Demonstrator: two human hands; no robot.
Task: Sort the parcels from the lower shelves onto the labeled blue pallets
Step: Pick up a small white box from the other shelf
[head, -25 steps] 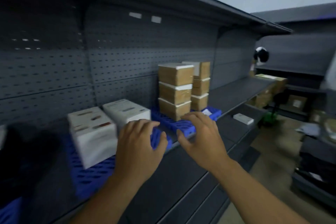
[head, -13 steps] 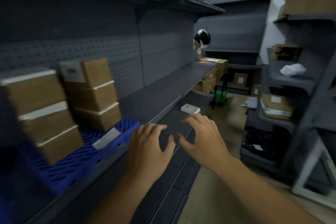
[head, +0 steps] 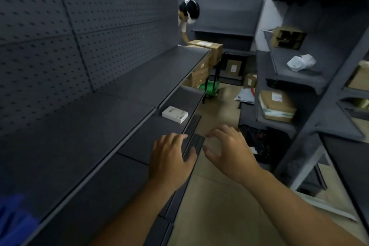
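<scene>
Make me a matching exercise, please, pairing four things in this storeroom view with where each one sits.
1 small white box
2 crumpled white bag
3 blue pallet
4 green trolley

A bottom-left corner of the view
B floor, far down the aisle
C lower shelf on the left
D shelf on the right

Pairs: 1-C, 2-D, 3-A, 4-B

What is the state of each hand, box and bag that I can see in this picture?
Left hand, empty, fingers relaxed, above the lower shelf.
Right hand, empty, fingers loosely curled.
White box, closed, flat on the lower shelf.
Brown parcel, closed, lying on the right rack.
White bag, crumpled, on the right rack.
Carton, open, higher on the right rack.
Pallet, only a blurred blue corner shows.
</scene>
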